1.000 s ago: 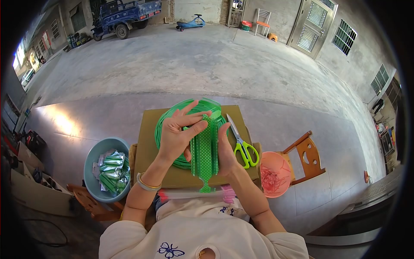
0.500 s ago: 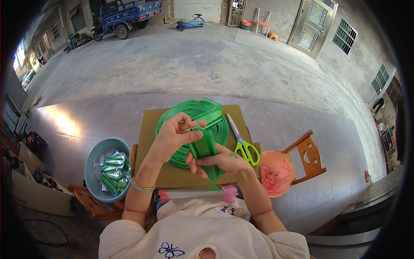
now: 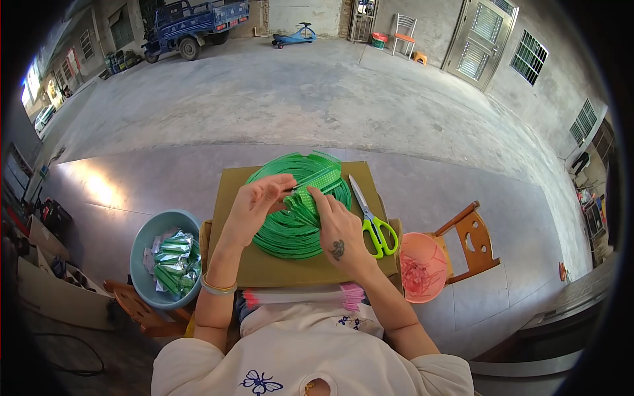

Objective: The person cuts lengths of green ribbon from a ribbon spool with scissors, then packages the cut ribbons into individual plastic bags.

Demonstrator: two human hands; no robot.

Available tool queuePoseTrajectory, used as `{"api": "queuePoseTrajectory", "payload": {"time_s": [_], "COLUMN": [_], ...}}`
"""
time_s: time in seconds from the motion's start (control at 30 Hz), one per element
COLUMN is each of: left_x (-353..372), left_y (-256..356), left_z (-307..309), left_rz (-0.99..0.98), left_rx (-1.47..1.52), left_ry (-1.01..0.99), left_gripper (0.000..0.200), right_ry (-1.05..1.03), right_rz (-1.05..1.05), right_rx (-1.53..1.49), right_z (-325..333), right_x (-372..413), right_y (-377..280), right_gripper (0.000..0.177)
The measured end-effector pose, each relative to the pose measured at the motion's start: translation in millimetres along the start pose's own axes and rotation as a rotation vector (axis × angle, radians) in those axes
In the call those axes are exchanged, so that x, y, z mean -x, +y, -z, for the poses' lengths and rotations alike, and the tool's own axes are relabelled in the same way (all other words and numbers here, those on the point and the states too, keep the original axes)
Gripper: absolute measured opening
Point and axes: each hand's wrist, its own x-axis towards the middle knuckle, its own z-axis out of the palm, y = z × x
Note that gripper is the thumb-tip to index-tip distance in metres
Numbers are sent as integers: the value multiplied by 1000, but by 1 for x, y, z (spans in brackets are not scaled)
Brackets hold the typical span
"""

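A big coil of green ribbon [image 3: 290,241] lies on a brown board in front of me. Over it, a folded bunch of green ribbon with light dots [image 3: 302,206] is gripped by my right hand [image 3: 342,237], whose back faces up. Just left of the bunch, my left hand [image 3: 252,208] is raised with its fingers stretched and the thumb apart; it seems to hold nothing. Scissors with lime-green handles [image 3: 378,231] lie right of the coil, blades slightly apart and pointing away from me.
The brown board [image 3: 264,274] is the work surface. A blue basin [image 3: 139,264] at left holds packed green pieces. At right, a pink basin [image 3: 432,290] with thin scraps stands by a wooden chair [image 3: 485,244]. Flat pinkish-white strips [image 3: 297,295] lie by my lap.
My right hand has turned palm down and moved up over the coil. The hanging ribbon is now bunched there. My left fingers have let go of it and spread.
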Motion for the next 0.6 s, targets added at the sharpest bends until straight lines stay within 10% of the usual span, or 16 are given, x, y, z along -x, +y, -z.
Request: {"api": "queuePoseTrajectory", "payload": {"time_s": [0.1,0.33,0.43,0.53,0.6], "left_x": [1,0,2,7,8], "left_y": [3,7,20,34,37], "left_z": [9,-10,-9,-10,-12], "left_rz": [248,-17,-79,-159,-266], "left_rx": [39,-680,-807,-894,-936], "left_ry": [-84,39,-51,-208,-279], "left_gripper": [46,24,25,26,28], "right_ry": [22,-52,-76,-460,-646], "right_rz": [37,21,3,-512,-534], "right_rx": [165,160,-492,-1216,-1251], "right_z": [-2,-9,-8,11,21], "right_x": [-2,1,2,-6,-4], "right_y": [-4,-14,-2,18,18], "right_gripper": [55,64,69,70,63]}}
